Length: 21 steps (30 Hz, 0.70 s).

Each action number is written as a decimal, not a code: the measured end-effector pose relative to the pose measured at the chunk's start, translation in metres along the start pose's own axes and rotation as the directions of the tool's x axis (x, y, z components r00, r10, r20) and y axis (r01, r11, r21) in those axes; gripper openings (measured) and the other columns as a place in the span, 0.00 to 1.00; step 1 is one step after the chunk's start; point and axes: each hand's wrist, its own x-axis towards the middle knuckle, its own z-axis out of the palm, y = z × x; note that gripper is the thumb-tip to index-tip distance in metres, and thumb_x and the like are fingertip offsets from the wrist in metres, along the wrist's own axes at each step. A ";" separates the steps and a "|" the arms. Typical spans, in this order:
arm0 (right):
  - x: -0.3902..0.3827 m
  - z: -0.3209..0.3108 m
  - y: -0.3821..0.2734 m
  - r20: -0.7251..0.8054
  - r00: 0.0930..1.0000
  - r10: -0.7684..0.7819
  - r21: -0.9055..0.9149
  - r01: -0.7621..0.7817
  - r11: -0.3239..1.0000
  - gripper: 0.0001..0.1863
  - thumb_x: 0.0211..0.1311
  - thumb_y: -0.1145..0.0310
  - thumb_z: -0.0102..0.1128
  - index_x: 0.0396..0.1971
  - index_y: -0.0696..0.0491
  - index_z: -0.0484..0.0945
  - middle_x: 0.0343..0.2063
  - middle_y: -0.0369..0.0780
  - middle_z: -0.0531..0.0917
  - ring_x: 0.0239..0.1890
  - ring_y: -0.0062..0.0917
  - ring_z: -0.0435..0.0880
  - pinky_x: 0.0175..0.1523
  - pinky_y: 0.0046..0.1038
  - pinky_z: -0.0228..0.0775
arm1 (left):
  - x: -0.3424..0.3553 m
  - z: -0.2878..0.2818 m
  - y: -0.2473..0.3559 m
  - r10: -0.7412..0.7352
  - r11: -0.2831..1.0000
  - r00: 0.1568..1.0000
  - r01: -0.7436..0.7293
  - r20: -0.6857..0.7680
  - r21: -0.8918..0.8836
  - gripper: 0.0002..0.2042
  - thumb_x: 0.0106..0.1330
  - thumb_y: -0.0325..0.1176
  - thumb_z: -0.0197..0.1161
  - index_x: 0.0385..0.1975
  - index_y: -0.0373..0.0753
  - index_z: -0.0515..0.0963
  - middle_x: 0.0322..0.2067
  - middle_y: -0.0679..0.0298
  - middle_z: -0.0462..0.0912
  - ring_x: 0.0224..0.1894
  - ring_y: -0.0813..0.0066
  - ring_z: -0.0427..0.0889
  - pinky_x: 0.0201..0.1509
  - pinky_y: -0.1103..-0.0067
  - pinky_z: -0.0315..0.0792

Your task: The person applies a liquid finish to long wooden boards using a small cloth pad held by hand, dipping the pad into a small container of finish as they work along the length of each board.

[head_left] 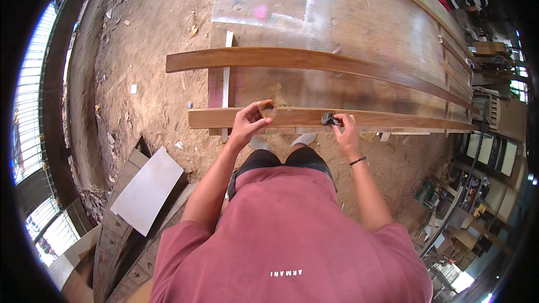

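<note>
Might well end up with drips or uneven patches on the long, straight-edged, reddish-brown wooden board (303, 118), lying along the near edge of the broad, paint-stained wooden worktable (320, 33); likeliest cause, to judge from here: a tilt of the small, clear, amber-stained cup (269, 112) held over it. Could also smear under too hard or too wet a touch from the crumpled, grey-black wad (327, 118). Might shift if knocked at the left end, jutting past the worktable.

Looks narrow, smooth and warm brown, with faint grain and a slight sheen. Seems to bend toward the right, probably through the lens alone.

Holding the cup between thumb and curled fingers of the left hand (247, 127); cannot tell the amount inside. Pinching the wad in closed fingertips of the right hand (348, 134), at the board's face; cannot tell whether touching or just above.

Farther out, see a second long, brown wooden board (269, 59), well apart from the first, both lying across a thin white strip (225, 85). Off to the left, notice a pale grey rectangular panel (149, 191) above bare brown earth (146, 50).
</note>
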 end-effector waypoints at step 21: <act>0.029 0.039 -0.069 0.259 0.835 -0.485 -0.108 0.524 0.845 0.12 0.54 0.81 0.66 0.40 0.59 0.80 0.36 0.44 0.80 0.46 0.41 0.77 0.54 0.39 0.73 | -0.035 -0.018 0.008 0.064 0.995 0.987 -0.074 -0.145 -0.068 0.27 0.63 0.23 0.74 0.63 0.31 0.75 0.56 0.62 0.82 0.57 0.75 0.81 0.60 0.77 0.77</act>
